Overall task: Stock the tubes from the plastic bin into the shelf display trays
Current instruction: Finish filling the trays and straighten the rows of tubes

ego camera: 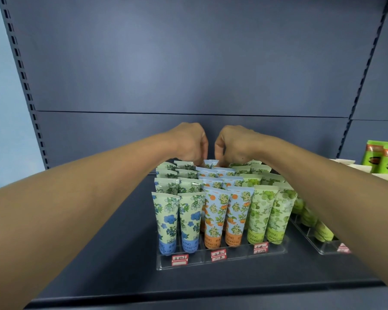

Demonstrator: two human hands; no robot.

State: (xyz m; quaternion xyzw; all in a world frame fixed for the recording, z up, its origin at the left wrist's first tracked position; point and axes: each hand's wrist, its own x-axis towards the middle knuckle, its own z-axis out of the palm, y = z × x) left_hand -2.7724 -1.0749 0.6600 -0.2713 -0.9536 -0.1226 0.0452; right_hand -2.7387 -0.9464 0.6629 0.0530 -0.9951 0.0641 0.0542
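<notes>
A clear acrylic display tray (222, 262) stands on the dark shelf, holding rows of upright tubes: blue-flower tubes (168, 220) on the left, orange-fruit tubes (215, 218) in the middle, green-leaf tubes (259, 213) on the right. Both arms reach over the tray to its back row. My left hand (192, 145) and my right hand (230, 144) have fingers curled down at the tops of the rearmost orange-fruit tubes (210, 163). The fingertips are hidden behind the tubes. The plastic bin is out of view.
A second clear tray (323, 245) with green tubes sits to the right, partly behind my right arm. Green pouches (383, 159) stand at the far right. The shelf's dark back panel (188, 63) rises close behind the hands.
</notes>
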